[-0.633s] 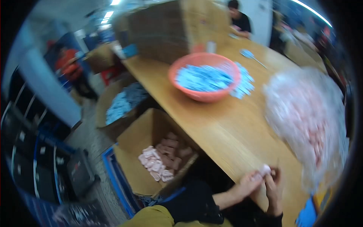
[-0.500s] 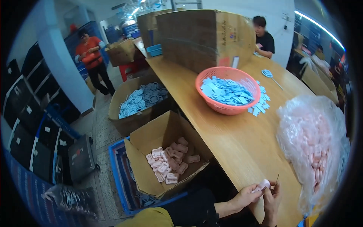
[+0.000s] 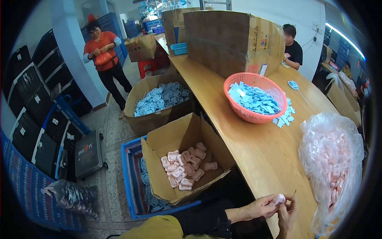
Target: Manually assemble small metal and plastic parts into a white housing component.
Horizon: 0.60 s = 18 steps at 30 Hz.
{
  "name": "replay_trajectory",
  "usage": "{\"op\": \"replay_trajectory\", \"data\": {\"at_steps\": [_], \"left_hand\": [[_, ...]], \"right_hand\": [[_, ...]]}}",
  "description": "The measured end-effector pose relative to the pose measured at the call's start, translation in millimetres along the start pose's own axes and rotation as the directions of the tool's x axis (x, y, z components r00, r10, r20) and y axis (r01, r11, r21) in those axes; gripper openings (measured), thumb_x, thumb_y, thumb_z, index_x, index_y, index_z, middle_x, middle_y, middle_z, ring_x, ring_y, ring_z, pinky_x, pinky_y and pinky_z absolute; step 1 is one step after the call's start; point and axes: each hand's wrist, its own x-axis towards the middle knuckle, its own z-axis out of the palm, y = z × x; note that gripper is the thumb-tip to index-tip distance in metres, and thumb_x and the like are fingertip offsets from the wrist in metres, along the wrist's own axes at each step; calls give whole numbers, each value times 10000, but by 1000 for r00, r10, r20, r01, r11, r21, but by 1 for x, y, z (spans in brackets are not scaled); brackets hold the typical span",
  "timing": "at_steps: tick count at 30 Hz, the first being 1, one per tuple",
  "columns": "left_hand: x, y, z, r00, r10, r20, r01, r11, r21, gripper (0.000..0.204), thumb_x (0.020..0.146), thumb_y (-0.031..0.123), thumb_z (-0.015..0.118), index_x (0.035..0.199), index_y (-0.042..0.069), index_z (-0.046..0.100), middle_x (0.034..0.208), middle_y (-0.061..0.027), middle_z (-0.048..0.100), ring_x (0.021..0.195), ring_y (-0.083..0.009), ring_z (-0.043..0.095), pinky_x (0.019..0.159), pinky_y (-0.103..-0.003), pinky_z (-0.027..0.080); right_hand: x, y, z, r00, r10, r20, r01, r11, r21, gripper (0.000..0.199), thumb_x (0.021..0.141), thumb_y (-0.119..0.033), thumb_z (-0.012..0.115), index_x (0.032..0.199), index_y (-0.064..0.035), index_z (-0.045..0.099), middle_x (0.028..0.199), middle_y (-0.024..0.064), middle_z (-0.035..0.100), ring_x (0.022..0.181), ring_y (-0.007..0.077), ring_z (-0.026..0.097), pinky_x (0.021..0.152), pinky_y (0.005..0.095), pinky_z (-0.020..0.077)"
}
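Over the near edge of the table, my left hand [image 3: 262, 207] is closed on a pale pink plastic piece [image 3: 279, 198]. My right hand [image 3: 287, 215] is close against it, fingers bent, with a thin pointed tool [image 3: 295, 194] sticking up from its grip. Fingers cover part of the piece and most of the tool. Similar pink pieces [image 3: 187, 163] with rounded ends lie in an open cardboard box [image 3: 159, 185] left of my hands. To the right, a clear plastic bag [image 3: 314, 159] holds many more of them.
A coral basket [image 3: 254, 116] of light blue pieces stands on the wooden table [image 3: 254, 151], others loose beside it. A large carton [image 3: 217, 40] is behind. Left are a box of blue rings [image 3: 161, 99], a blue crate [image 3: 129, 191] and a person in orange [image 3: 104, 51]. Another person sits far right.
The whole view has shifted, so the table and boxes appear further right and my hands slightly lower. Both hands stay together at the pink piece.
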Motion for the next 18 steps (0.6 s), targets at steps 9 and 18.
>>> {"op": "replay_trajectory", "data": {"at_steps": [9,18], "left_hand": [[52,-57,-13,986,15,-166,56,908,416,518,899,112,607,1355,-11,395,1069,-52,557,970,-118,536,847,-264,468],[30,-17,-16,973,38,-227,70,891,449,360,937,34,514,1297,20,497,1130,-76,578,1030,-154,573,906,-290,483]], "right_hand": [[-7,26,-116,953,159,-258,-221,947,-232,138,863,-89,579,955,11,601,777,20,590,687,84,567,571,210,440],[-16,25,-155,898,119,-424,-306,862,-404,281,910,-156,548,1084,56,610,988,172,670,901,209,632,785,318,490]]}}
